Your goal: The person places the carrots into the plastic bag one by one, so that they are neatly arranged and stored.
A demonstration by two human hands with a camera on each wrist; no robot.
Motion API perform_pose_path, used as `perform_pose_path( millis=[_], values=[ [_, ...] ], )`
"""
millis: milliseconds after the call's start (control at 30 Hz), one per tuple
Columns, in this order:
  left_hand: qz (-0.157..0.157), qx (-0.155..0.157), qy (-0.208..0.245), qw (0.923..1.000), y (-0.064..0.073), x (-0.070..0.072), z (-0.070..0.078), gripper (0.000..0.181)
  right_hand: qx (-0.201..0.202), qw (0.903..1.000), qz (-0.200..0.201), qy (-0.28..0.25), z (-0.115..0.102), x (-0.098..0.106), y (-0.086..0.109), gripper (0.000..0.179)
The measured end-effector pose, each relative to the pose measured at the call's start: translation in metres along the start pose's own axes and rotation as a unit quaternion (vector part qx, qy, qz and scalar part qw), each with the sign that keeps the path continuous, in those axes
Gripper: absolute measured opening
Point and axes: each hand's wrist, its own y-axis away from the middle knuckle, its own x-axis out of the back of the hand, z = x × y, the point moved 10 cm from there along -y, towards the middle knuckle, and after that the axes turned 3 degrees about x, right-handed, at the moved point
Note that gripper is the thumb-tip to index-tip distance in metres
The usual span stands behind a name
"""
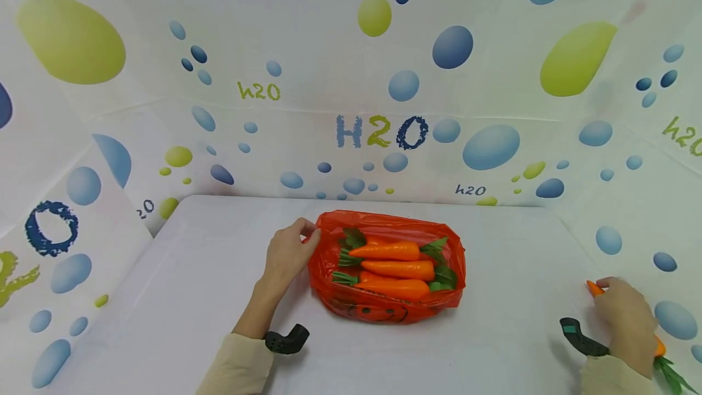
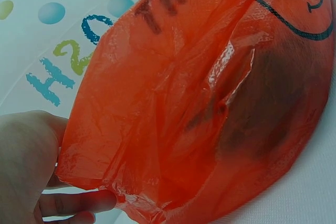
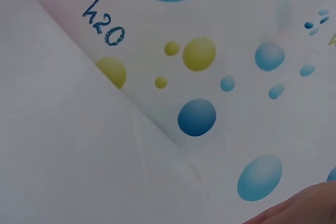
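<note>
A red plastic bag (image 1: 384,313) lies in the middle of the white table, its mouth spread wide. Several orange carrots (image 1: 397,270) with green tops rest inside it. At the bag's left rim, my left hand (image 1: 290,249) pinches the plastic between thumb and fingers; the left wrist view shows the bag (image 2: 157,103) stretching away from that hand (image 2: 31,161). Far to the right, my right hand (image 1: 625,316) grips another carrot (image 1: 595,288), whose tip pokes out by the fingers and whose leaves show behind the wrist. Only a sliver of the right hand (image 3: 299,208) appears in the right wrist view.
The white table (image 1: 521,261) meets a patterned cloth backdrop (image 1: 307,157) with blue and green drops and H2O lettering along its back and sides. Black wrist mounts (image 1: 287,340) sit on both wrists over beige sleeves (image 1: 238,364).
</note>
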Motion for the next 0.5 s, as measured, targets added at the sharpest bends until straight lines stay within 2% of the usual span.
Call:
perform_pose_path(
  millis=[333, 500],
  values=[
    [-0.002, 0.001, 0.0, 1.0, 0.0, 0.001, 0.002, 0.025, 0.022, 0.9997, 0.009, 0.0, -0.011, 0.004, -0.003, 0.05],
    [-0.002, 0.003, 0.003, 1.0, 0.001, 0.001, 0.001, 0.025, 0.039, 0.9987, 0.031, -0.001, -0.021, 0.012, -0.003, 0.052]
  ],
)
